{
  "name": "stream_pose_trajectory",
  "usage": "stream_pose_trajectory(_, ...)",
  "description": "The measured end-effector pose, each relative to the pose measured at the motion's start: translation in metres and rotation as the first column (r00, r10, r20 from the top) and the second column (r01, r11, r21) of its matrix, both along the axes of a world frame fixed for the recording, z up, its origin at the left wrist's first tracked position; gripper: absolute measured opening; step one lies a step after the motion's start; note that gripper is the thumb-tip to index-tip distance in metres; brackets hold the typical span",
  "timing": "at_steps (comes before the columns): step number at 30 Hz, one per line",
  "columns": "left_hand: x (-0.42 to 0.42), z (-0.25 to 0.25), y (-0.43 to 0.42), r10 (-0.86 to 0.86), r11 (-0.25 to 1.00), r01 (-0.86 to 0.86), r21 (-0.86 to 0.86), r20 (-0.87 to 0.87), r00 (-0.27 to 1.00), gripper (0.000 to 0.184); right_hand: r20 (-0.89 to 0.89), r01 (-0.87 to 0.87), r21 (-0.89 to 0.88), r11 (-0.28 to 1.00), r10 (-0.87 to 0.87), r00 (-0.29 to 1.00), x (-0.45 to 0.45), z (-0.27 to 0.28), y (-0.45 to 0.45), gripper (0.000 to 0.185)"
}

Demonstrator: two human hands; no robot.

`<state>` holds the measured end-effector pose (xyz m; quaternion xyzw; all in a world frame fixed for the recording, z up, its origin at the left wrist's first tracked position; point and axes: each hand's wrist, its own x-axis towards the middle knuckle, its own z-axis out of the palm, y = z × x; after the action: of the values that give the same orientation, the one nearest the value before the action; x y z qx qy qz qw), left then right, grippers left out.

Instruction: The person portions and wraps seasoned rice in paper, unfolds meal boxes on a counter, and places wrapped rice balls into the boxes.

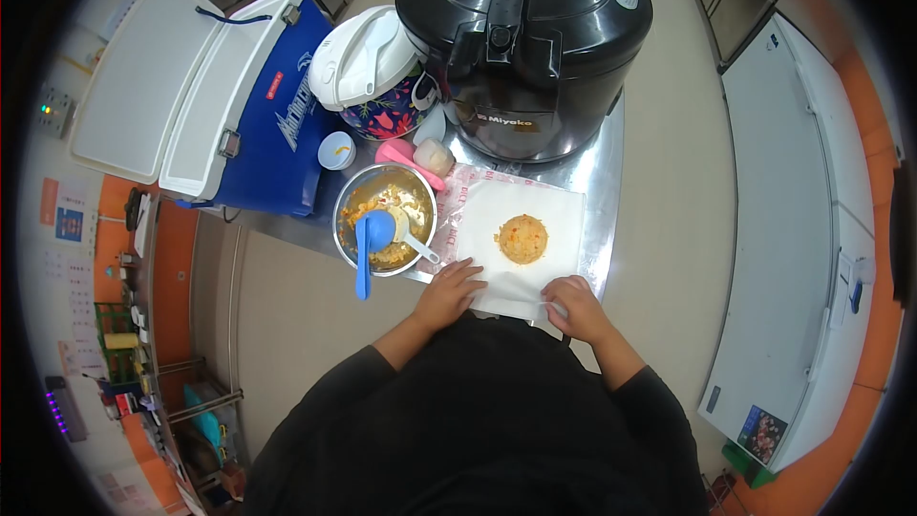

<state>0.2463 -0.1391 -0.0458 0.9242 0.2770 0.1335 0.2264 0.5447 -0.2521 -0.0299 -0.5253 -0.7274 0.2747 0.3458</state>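
A sheet of white wrapping paper (pixel 562 201) lies on the metal table with a round mound of fried rice (pixel 522 239) on it. My right hand (pixel 576 309) pinches the paper's near right edge, which is lifted and creased there. At the near left edge of the paper, my left hand (pixel 449 293) touches it with fingers spread. To the left stands a steel mixing bowl (pixel 338 229) with some rice inside. A blue rice paddle (pixel 363 258) and a white measuring scoop (pixel 418 247) rest in the bowl, handles over its rim.
A large black rice cooker (pixel 535 96) stands behind the paper, beside a smaller floral rice cooker (pixel 382 115). A small white cup (pixel 336 151) and a pink-handled item (pixel 411 159) sit behind the bowl. At left is an open blue cooler box (pixel 272 134); a white chest freezer (pixel 778 229) stands right.
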Motion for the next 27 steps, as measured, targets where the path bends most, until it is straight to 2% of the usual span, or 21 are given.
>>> stream_pose_trajectory(1,0.0,-0.004,-0.002,0.0,1.0,0.0,-0.003,0.0,1.0,0.042,0.0,0.0,-0.003,1.0,0.0,1.0,0.0,0.002,0.001,0.022)
stream_pose_trajectory(3,0.005,-0.011,-0.006,0.248,0.956,-0.206,-0.21,0.194,0.949,0.033,0.025,0.088,0.031,0.996,-0.089,0.996,0.001,0.009,0.006,0.025)
stream_pose_trajectory(7,0.024,-0.006,0.002,0.365,0.909,-0.264,-0.322,0.309,0.878,0.028,-0.018,0.105,0.116,0.988,-0.104,0.994,0.021,-0.031,0.018,0.02)
stream_pose_trajectory(8,0.03,-0.006,0.005,0.436,0.879,-0.321,-0.352,0.323,0.84,0.026,-0.181,0.275,-0.063,0.959,-0.282,0.942,0.021,-0.037,0.021,0.019)
stream_pose_trajectory(9,0.035,-0.008,0.008,0.504,0.845,-0.374,-0.382,0.334,0.797,0.024,-0.302,0.398,-0.264,0.878,-0.467,0.831,0.021,-0.04,0.024,0.021)
stream_pose_trajectory(10,0.039,-0.015,0.012,0.505,0.845,-0.374,-0.383,0.336,0.795,0.024,-0.276,0.418,-0.3,0.857,-0.498,0.822,0.024,-0.048,0.028,0.028)
stream_pose_trajectory(11,0.043,-0.024,0.017,0.579,0.794,-0.43,-0.429,0.319,0.751,0.021,-0.274,0.417,-0.298,0.858,-0.496,0.824,0.026,-0.053,0.031,0.028)
stream_pose_trajectory(12,0.049,-0.024,0.023,0.648,0.738,-0.481,-0.472,0.298,0.701,0.019,-0.311,0.405,-0.4,0.822,-0.537,0.784,0.028,-0.055,0.036,0.029)
stream_pose_trajectory(13,0.056,-0.023,0.026,0.649,0.738,-0.482,-0.472,0.3,0.699,0.019,-0.341,0.381,-0.498,0.779,-0.58,0.74,0.029,-0.056,0.04,0.03)
stream_pose_trajectory(15,0.07,-0.023,0.031,0.757,0.632,-0.617,-0.469,0.202,0.621,0.02,-0.313,0.38,-0.542,0.749,-0.6,0.736,0.03,-0.059,0.046,0.03)
stream_pose_trajectory(17,0.077,-0.024,0.035,0.751,0.637,-0.627,-0.448,0.178,0.636,0.026,-0.285,0.383,-0.586,0.714,-0.624,0.728,0.032,-0.061,0.05,0.03)
stream_pose_trajectory(19,0.083,-0.03,0.038,0.791,0.605,-0.687,-0.402,0.205,0.577,0.037,-0.324,0.416,-0.556,0.719,-0.649,0.688,0.031,-0.061,0.054,0.031)
stream_pose_trajectory(20,0.084,-0.034,0.035,0.791,0.605,-0.685,-0.405,0.203,0.578,0.037,-0.321,0.418,-0.558,0.717,-0.651,0.688,0.031,-0.061,0.055,0.031)
stream_pose_trajectory(22,0.088,-0.022,0.022,0.656,0.751,-0.65,-0.117,0.25,0.712,0.057,-0.354,0.429,-0.537,0.726,-0.656,0.667,0.031,-0.061,0.06,0.027)
stream_pose_trajectory(23,0.091,-0.016,0.013,0.655,0.752,-0.648,-0.12,0.248,0.714,0.057,-0.352,0.431,-0.54,0.723,-0.659,0.665,0.033,-0.062,0.062,0.027)
stream_pose_trajectory(25,0.098,-0.008,-0.006,0.401,0.891,-0.39,0.234,-0.001,0.916,0.067,-0.343,0.443,-0.501,0.744,-0.64,0.687,0.036,-0.062,0.066,0.028)
stream_pose_trajectory(26,0.103,-0.006,-0.01,0.399,0.892,-0.388,0.232,-0.001,0.917,0.067,-0.341,0.445,-0.502,0.742,-0.643,0.686,0.037,-0.062,0.07,0.028)
stream_pose_trajectory(27,0.106,-0.006,-0.013,0.278,0.935,-0.256,0.247,-0.059,0.959,0.069,-0.282,0.515,-0.441,0.735,-0.658,0.698,0.039,-0.059,0.074,0.024)
